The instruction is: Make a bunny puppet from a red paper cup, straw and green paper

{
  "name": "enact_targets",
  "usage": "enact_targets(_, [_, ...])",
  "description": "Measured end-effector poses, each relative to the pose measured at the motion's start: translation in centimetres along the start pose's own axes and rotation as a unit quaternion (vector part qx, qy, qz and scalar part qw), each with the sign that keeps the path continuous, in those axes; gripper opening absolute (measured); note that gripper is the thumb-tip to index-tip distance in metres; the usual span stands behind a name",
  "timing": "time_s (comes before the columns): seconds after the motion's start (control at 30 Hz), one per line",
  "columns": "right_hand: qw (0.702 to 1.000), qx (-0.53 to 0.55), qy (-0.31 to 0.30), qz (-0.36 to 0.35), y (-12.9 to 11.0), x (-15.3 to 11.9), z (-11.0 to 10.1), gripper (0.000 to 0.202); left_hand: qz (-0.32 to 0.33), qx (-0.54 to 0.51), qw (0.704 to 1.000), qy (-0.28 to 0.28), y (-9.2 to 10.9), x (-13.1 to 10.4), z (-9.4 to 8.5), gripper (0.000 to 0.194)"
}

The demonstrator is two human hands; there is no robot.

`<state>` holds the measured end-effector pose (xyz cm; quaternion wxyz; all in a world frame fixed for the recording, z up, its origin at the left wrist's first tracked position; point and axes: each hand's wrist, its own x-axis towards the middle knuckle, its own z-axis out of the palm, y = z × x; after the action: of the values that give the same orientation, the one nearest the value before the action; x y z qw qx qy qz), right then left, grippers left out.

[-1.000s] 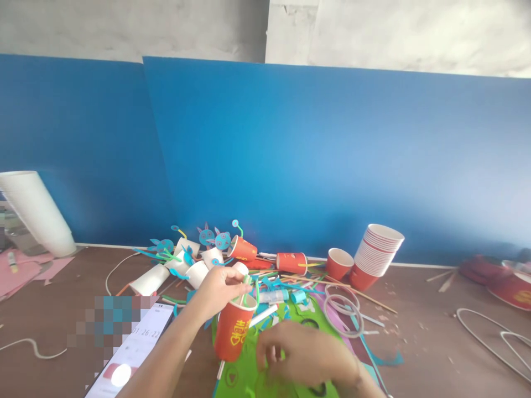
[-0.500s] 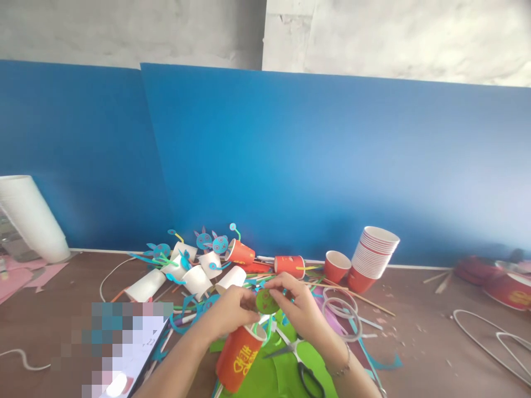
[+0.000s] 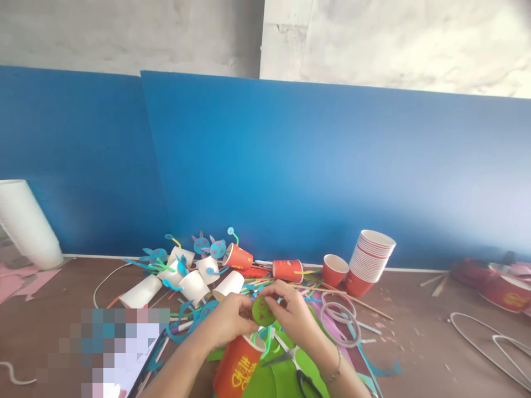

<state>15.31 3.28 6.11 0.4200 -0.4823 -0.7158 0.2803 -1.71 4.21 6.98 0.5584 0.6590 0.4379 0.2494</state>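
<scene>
Between my hands is a round green paper disc (image 3: 263, 310) with drawn marks. My left hand (image 3: 234, 318) pinches its left edge, and my right hand (image 3: 286, 304) has fingers closed on its right side. Just below them a red paper cup (image 3: 238, 365) with yellow lettering leans, green strips at its open rim. Right of the cup, scissors (image 3: 292, 356) with black handles lie opened on green paper (image 3: 269, 381).
White cups (image 3: 194, 286) with blue paper animal heads lie behind my left hand. Red cups (image 3: 287, 270) and a tall cup stack (image 3: 370, 260) stand farther back. Clear tape rings (image 3: 340, 326) lie at right, a phone (image 3: 135, 354) at left. A blue partition (image 3: 290, 166) rises behind.
The green disc has shifted slightly left and down between my fingers, its face now turned more toward me. The whole view has moved a little.
</scene>
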Motion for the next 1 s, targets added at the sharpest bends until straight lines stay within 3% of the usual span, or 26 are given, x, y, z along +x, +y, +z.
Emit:
enact_targets(0.4, [1.0, -0.011, -0.003, 0.019, -0.2, 0.0, 0.3, 0.023, 0.016, -0.055, 0.997, -0.058, -1.9, 0.8, -0.1, 0.017])
enact_targets(0.57, [1.0, -0.014, 0.0, 0.019, -0.2, 0.0, 0.5, 0.023, 0.0, -0.038, 0.999, -0.016, -1.6, 0.7, 0.1, 0.01])
enact_targets(0.73, [0.996, 0.021, 0.014, 0.086, -0.1, 0.1, 0.6, 0.025, 0.012, -0.065, 0.998, -0.003, -1.3, 0.6, 0.0, 0.013])
enact_targets(0.87, [0.983, 0.12, -0.036, 0.136, 0.8, 0.3, 0.9, 0.023, 0.013, -0.097, 0.993, 0.07, -1.1, 0.8, 0.0, 0.018])
enact_targets(1.0, [0.969, 0.196, -0.056, 0.139, 1.6, 0.6, 1.1, 0.021, 0.009, -0.121, 0.986, 0.118, -1.0, 0.8, 0.4, 0.02])
